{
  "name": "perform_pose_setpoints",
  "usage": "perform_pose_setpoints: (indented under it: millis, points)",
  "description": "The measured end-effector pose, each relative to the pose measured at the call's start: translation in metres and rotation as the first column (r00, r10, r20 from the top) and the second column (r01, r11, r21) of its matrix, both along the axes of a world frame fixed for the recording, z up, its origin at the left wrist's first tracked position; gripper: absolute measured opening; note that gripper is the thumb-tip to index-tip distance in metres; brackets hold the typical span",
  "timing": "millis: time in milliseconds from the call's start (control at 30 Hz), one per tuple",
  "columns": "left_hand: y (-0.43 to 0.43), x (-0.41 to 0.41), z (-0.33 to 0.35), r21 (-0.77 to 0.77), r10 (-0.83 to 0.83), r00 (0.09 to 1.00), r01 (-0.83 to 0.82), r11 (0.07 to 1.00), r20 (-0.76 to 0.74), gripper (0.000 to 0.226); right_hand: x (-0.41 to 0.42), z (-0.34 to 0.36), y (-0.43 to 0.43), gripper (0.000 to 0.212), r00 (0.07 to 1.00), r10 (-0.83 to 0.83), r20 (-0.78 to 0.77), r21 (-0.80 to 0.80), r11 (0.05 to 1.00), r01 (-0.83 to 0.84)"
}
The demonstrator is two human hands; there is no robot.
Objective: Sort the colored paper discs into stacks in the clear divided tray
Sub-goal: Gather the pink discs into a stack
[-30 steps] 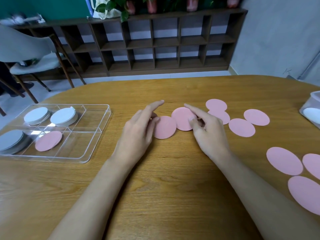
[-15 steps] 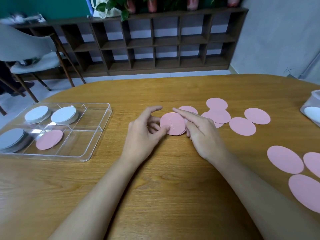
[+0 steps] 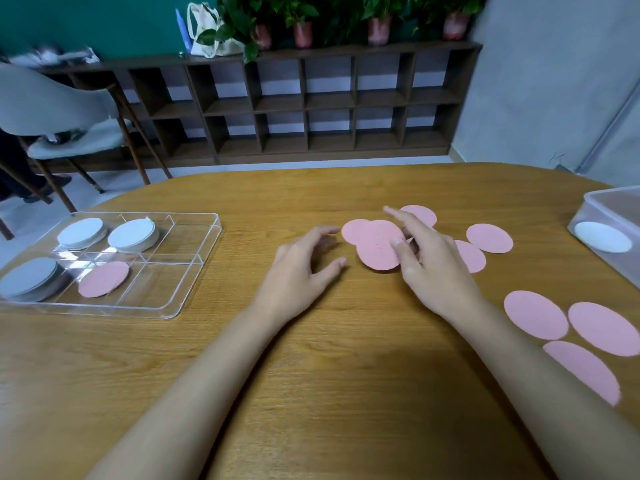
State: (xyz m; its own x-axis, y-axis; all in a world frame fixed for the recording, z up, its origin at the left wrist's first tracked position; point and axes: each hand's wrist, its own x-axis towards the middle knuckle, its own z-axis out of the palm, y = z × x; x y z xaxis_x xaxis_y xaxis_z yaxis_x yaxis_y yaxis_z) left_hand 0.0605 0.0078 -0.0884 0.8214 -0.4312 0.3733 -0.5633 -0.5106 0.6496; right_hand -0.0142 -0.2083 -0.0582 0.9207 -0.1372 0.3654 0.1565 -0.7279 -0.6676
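Wood-grain table point(image 3: 346, 358), rounded far edge. Behind it a dark cubby shelf point(image 3: 311, 105) against a teal wall, potted plants point(image 3: 304, 19) on top; grey chair point(image 3: 59, 112) off the far left corner.

Clear tray point(image 3: 194, 271) on the table's left, near that edge. Its back-left cells hold two pale stacks point(image 3: 83, 232), point(image 3: 133, 235); front-left cell holds a grey stack point(image 3: 27, 278); the front middle cell holds one pink disc point(image 3: 104, 278). The right-hand cells look bare. A clear box point(image 3: 616, 209) at the right edge holds a white disc point(image 3: 602, 237).

Centre: right hand point(image 3: 433, 268) pinches a pink disc point(image 3: 377, 247), thumb on top, the fingers spread above it; this disc overlaps another pink disc point(image 3: 353, 230) toward the left. Cannot tell whether the held disc is lifted or flat. Left hand point(image 3: 301, 271) open, fingers loosely curled, just left of the discs, touching none.

Loose pink discs beyond and right of the right hand: one at point(image 3: 420, 214), one at point(image 3: 488, 237), one partly hidden by the hand at point(image 3: 472, 258). Three more lie near the right front edge point(image 3: 535, 315), point(image 3: 602, 329), point(image 3: 585, 370), close together.

Open wood lies between the left hand and the tray, and across the front of the table between the forearms.
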Motion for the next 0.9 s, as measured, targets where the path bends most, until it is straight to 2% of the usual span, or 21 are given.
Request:
perform_pose_setpoints:
  millis: [133,333,433,567,733,833,900]
  points:
    - [-0.023,0.003,0.003,0.147,-0.048,0.999,0.045,0.988,0.015,0.059,-0.018,-0.003,-0.034,0.045,0.999,-0.029,-0.031,-0.011,1.000,0.029]
    - [-0.058,0.020,0.003,0.235,-0.017,0.999,0.028,0.972,-0.050,0.071,-0.024,-0.008,-0.053,0.044,0.999,-0.047,-0.013,0.022,0.999,0.047]
    - [-0.064,0.029,0.000,0.226,0.014,0.997,0.003,0.974,-0.072,0.074,-0.021,-0.009,-0.055,0.043,0.998,-0.056,0.010,0.043,0.998,0.055]
    - [-0.057,0.025,-0.002,0.210,0.037,0.997,-0.052,0.976,0.073,0.060,-0.017,-0.011,-0.053,0.041,0.998,-0.047,0.039,0.050,0.998,0.045]
    - [-0.051,0.007,0.003,0.186,-0.064,0.963,0.015,0.982,0.262,0.036,-0.016,-0.016,-0.051,0.040,0.996,-0.066,0.054,0.043,0.997,0.063]
    - [-0.048,-0.001,0.009,0.120,-0.059,0.932,0.017,0.993,0.358,0.034,-0.015,-0.016,-0.053,0.039,0.992,-0.099,0.081,0.061,0.994,0.094]
    - [-0.048,-0.007,0.011,0.061,-0.051,0.933,0.031,0.998,0.357,0.039,-0.015,-0.015,-0.053,0.039,0.991,-0.101,0.088,0.084,0.992,0.094]
